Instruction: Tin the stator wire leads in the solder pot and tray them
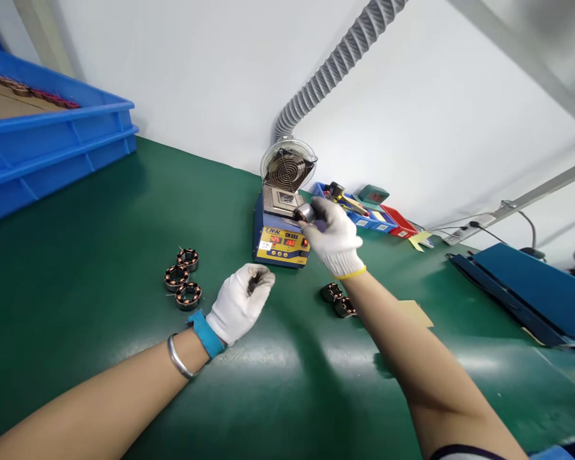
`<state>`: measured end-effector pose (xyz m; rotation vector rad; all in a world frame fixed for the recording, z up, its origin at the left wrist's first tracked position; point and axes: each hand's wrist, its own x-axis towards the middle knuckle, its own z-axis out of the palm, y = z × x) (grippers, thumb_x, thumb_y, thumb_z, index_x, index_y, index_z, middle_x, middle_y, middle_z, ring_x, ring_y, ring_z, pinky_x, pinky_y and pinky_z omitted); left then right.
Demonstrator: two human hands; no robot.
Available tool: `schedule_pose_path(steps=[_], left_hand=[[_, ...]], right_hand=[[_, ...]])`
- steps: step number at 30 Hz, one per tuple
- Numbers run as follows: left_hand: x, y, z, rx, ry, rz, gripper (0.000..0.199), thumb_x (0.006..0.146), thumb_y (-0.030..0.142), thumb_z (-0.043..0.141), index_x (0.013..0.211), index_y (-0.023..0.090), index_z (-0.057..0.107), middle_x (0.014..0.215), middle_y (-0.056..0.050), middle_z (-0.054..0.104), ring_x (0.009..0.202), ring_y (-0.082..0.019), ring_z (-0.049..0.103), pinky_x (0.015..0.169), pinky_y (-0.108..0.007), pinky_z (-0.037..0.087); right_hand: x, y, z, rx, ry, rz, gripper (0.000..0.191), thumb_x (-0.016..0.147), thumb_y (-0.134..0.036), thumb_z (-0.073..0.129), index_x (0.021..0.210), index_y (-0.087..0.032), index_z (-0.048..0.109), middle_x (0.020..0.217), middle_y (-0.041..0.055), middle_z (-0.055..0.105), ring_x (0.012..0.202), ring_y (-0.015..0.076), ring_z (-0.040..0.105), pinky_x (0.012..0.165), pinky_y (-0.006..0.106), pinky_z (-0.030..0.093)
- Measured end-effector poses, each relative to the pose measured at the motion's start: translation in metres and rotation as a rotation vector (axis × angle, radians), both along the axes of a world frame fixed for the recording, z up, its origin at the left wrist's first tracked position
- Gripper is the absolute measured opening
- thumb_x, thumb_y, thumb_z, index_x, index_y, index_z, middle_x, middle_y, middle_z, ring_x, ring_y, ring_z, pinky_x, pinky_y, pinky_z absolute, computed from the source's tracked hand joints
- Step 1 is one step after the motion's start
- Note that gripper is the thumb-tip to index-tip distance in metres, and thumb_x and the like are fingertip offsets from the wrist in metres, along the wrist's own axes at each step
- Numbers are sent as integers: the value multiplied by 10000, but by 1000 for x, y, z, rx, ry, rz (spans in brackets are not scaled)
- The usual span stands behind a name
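My right hand (334,237), in a white glove, grips a motor stator (305,213) with a silvery outer side, tilted just over the front right of a blue solder pot (280,246). The pot has a yellow panel with two lit red number displays and a metal well (286,199) on top. My left hand (243,300), gloved too, is closed with its dark-stained fingertips together, in front of the pot; what they hold, if anything, is hidden. Left of it stand three stators (188,296) with copper windings. Two more stators (345,306) lie beneath my right forearm, one partly hidden by it.
A fan (287,171) with a grey hose (335,67) stands behind the pot. Blue bins (371,220) and a red bin (398,222) are to its right. A large blue crate (52,150) is at left, a blue case (522,287) at right, on the green table (138,217).
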<state>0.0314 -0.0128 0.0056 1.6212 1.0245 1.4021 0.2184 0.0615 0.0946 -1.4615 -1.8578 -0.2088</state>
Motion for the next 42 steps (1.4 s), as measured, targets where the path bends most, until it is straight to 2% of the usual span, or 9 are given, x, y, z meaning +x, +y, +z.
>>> schedule_pose_path(steps=[4, 7, 11, 16, 25, 30, 35, 38, 42], left_hand=[[2, 1, -2, -41, 132, -35, 187, 832, 357, 525, 864, 193, 608, 853, -63, 710, 789, -198, 659, 731, -317, 515], [3, 2, -3, -75, 168, -40, 210, 840, 376, 527, 881, 191, 617, 880, -71, 720, 809, -205, 665, 745, -332, 518], [3, 2, -4, -97, 182, -56, 204, 831, 370, 547, 889, 192, 629, 880, -66, 726, 805, -200, 667, 749, -330, 523], [5, 2, -4, -103, 199, -73, 170, 834, 346, 548, 875, 206, 635, 872, -50, 727, 799, -197, 671, 733, -319, 527], [6, 4, -6, -136, 250, -69, 189, 835, 357, 554, 905, 202, 636, 905, -59, 728, 831, -215, 676, 770, -350, 524], [6, 4, -6, -159, 227, -44, 222, 826, 357, 576, 962, 191, 633, 918, -66, 726, 829, -209, 684, 762, -334, 538], [7, 6, -6, -210, 143, -16, 389, 811, 380, 613, 1130, 158, 594, 960, -84, 713, 835, -198, 674, 791, -337, 540], [8, 7, -6, -219, 119, 3, 555, 795, 420, 632, 1270, 156, 516, 1075, -89, 690, 908, -197, 665, 802, -321, 540], [7, 7, -4, -220, 147, 23, 730, 789, 425, 638, 1401, 139, 361, 1225, -115, 638, 1005, -218, 654, 859, -334, 529]], right_hand=[[0, 50, 35, -113, -261, -213, 509, 793, -320, 571, 1292, -240, 513, 1187, 97, 578, 1043, 295, 566, 892, 478, 480], [-8, 74, 48, -203, -441, -300, 512, 823, -306, 548, 1325, -235, 480, 1189, 101, 556, 1058, 290, 550, 898, 439, 458], [-19, 89, 49, -273, -627, -331, 518, 820, -274, 571, 1323, -207, 470, 1187, 123, 548, 1056, 306, 551, 866, 415, 467], [-29, 94, 45, -313, -794, -329, 433, 808, -240, 585, 1232, -182, 520, 1144, 163, 555, 1036, 315, 553, 811, 413, 479], [-36, 91, 45, -322, -820, -312, 384, 809, -222, 595, 1188, -177, 550, 1141, 186, 559, 1048, 320, 546, 818, 423, 472], [-28, 90, 51, -310, -682, -329, 448, 792, -234, 611, 1233, -198, 546, 1187, 154, 566, 1055, 339, 563, 821, 443, 483], [-19, 71, 54, -271, -236, -265, 446, 782, -325, 613, 1218, -229, 595, 1081, 70, 654, 1012, 279, 609, 873, 428, 487], [-26, 45, 44, -344, 30, -126, 440, 728, -337, 677, 1139, -185, 649, 987, 59, 692, 966, 251, 638, 872, 398, 512], [-48, 2, 15, -536, 221, -38, 515, 726, -352, 688, 1210, -194, 611, 1028, 54, 692, 982, 227, 642, 929, 381, 491]])
